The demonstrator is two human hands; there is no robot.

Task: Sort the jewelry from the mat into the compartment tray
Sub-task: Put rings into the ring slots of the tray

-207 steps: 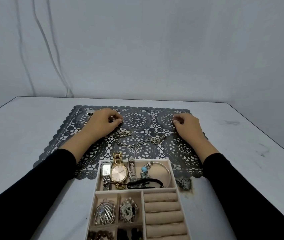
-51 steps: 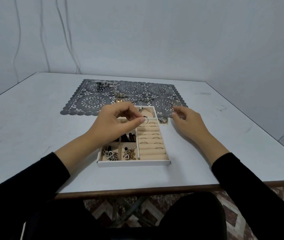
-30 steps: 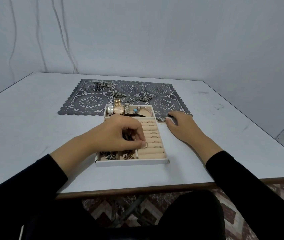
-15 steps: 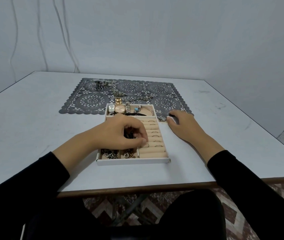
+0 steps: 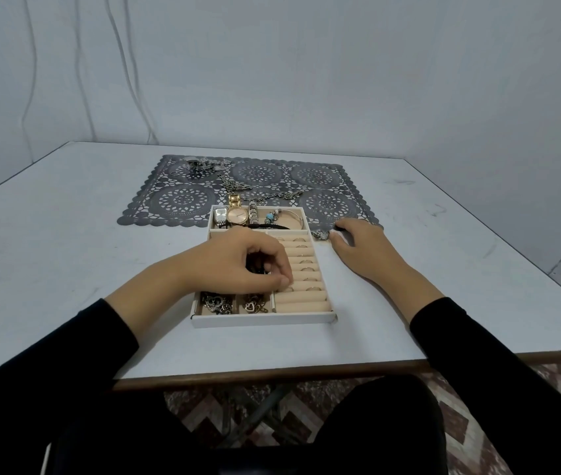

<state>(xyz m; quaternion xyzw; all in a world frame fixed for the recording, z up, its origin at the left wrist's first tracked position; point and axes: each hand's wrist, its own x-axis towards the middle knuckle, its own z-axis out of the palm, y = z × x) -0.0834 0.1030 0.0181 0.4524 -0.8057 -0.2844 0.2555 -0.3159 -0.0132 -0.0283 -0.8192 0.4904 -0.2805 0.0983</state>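
The white compartment tray (image 5: 262, 318) sits on the table, just in front of the grey lace mat (image 5: 183, 200). My left hand (image 5: 238, 265) hovers over the tray's middle and pinches a small ring (image 5: 287, 289) against the beige ring rolls (image 5: 301, 305), which hold several rings. My right hand (image 5: 364, 248) rests on the table to the right of the tray with bent fingers. Its fingertips are at the mat's near right corner, beside a small silver piece (image 5: 320, 234). Whether it holds anything is hidden. On the mat lie a chain (image 5: 272, 195) and a silver jewelry pile (image 5: 200, 165).
The tray's far compartment holds watches (image 5: 237, 216) and a bangle (image 5: 289, 217). Its near left cells hold chains and heart pendants (image 5: 253, 306). The table's front edge (image 5: 272, 373) is close to my lap. A wall stands behind the table.
Since the oldest frame, both hands have come back from the mat to the tray. My left hand lowered the ring onto the ring rolls. In the last half second, almost nothing has moved.
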